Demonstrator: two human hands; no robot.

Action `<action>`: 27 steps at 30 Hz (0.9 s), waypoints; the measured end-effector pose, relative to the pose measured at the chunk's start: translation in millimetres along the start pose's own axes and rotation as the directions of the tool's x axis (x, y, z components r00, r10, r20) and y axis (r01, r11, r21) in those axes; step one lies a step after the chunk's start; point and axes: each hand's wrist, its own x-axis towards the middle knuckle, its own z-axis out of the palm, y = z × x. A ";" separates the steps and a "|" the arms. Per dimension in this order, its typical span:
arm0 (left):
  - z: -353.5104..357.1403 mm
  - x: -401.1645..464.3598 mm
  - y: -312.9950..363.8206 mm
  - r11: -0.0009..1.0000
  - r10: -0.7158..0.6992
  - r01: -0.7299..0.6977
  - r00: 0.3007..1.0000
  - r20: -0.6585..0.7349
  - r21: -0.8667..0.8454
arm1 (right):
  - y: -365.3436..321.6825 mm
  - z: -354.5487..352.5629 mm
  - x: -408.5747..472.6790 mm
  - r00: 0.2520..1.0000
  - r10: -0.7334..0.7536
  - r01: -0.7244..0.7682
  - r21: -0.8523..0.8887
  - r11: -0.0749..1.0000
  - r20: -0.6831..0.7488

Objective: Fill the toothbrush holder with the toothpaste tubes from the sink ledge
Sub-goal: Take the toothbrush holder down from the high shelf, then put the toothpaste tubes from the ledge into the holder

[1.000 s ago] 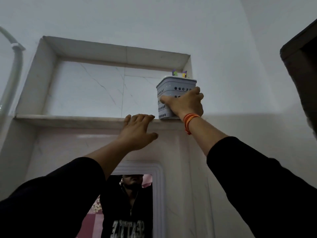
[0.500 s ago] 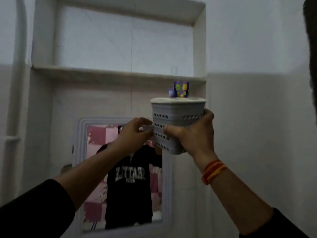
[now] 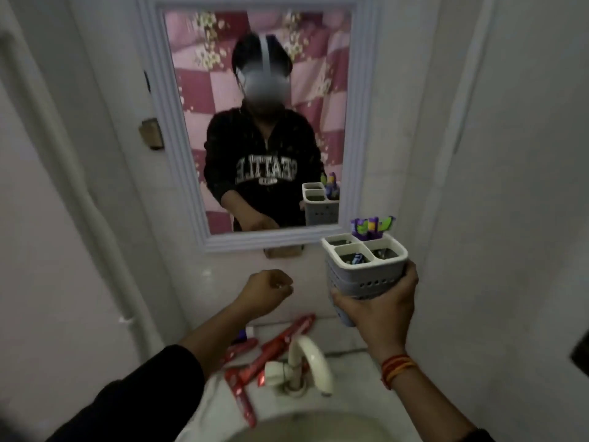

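My right hand (image 3: pixel 379 311) grips a white perforated toothbrush holder (image 3: pixel 366 269) from below, upright, at chest height to the right of the mirror. Its top is divided into several compartments. A purple and green tube end (image 3: pixel 371 225) sticks up from the far compartment, and a small item lies in the near-left one. Several red toothpaste tubes (image 3: pixel 274 346) lie scattered on the sink ledge around the tap. My left hand (image 3: pixel 266 290) hovers above them with fingers curled loosely and nothing in it.
A cream tap (image 3: pixel 306 362) stands at the back of the basin (image 3: pixel 306 425). A white-framed mirror (image 3: pixel 255 122) hangs on the wall ahead, reflecting a person. A pipe (image 3: pixel 105 250) runs down the left wall.
The holder came down from the high wall niche to chest height. My left hand let go of it and dropped towards the ledge. The view tilted down to the sink.
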 end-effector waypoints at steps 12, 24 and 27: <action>102.9 40.5 -103.3 0.904 -0.172 0.070 0.963 0.209 0.422 | 122.9 6.7 -104.4 0.929 0.366 -0.361 -0.091 0.928 0.047; 141.5 74.1 -94.2 0.738 -0.133 -0.021 0.975 0.175 0.675 | 158.1 -12.9 -123.0 0.840 0.435 -0.468 0.029 0.883 0.323; 143.3 76.6 -94.6 0.721 -0.081 -0.034 0.988 0.133 0.692 | 161.5 -14.1 -116.2 0.777 0.503 -0.587 0.146 0.796 0.378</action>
